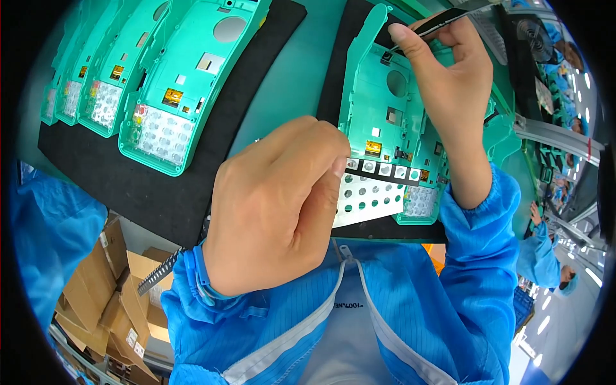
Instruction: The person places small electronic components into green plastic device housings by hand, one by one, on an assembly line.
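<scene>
My left hand (279, 199) is closed, thumb pressed against the bent forefinger, at the left end of a white sheet with rows of round holes (378, 199). Along that sheet's top edge runs a black strip with white squares and round grey dots (385, 170). Both lie across the lower part of a green plastic housing (369, 106) on the right. My right hand (452, 77) grips a slim dark tool that looks like tweezers (443, 22). Its thumb is over the housing's upper end, where the tool's tip is hard to make out.
Several more green housings (183, 77) with clear lens panels stand in a row on a black mat (96, 157) at left. Cardboard boxes (112, 301) sit below the table at lower left. Another person's blue sleeve (54, 231) is at the left edge; people work at far right.
</scene>
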`<action>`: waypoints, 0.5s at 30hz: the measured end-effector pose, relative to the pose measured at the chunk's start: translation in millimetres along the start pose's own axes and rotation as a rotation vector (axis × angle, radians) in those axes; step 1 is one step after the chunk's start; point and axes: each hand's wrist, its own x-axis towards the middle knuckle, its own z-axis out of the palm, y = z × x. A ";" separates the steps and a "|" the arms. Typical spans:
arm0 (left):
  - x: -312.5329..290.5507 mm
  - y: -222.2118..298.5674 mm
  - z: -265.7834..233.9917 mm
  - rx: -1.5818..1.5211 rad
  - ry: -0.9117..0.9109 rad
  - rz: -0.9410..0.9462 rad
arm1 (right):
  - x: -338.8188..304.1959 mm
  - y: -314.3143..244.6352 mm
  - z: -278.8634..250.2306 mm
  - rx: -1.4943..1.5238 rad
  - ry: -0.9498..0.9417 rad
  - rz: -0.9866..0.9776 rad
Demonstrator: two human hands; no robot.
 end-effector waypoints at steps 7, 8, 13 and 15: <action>-0.8 -3.6 -5.8 -0.019 0.014 0.013 | -3.0 22.8 -7.3 -0.134 0.014 -0.090; -0.5 -2.7 -1.3 -0.017 0.019 0.015 | -2.5 26.5 -11.2 -0.132 0.014 -0.095; 1.6 1.6 8.8 -0.006 0.013 0.011 | -0.7 35.0 -20.6 -0.109 -0.074 -0.209; 1.4 1.1 8.4 -0.006 0.016 0.007 | -2.8 9.3 -16.7 -0.159 -0.066 -0.155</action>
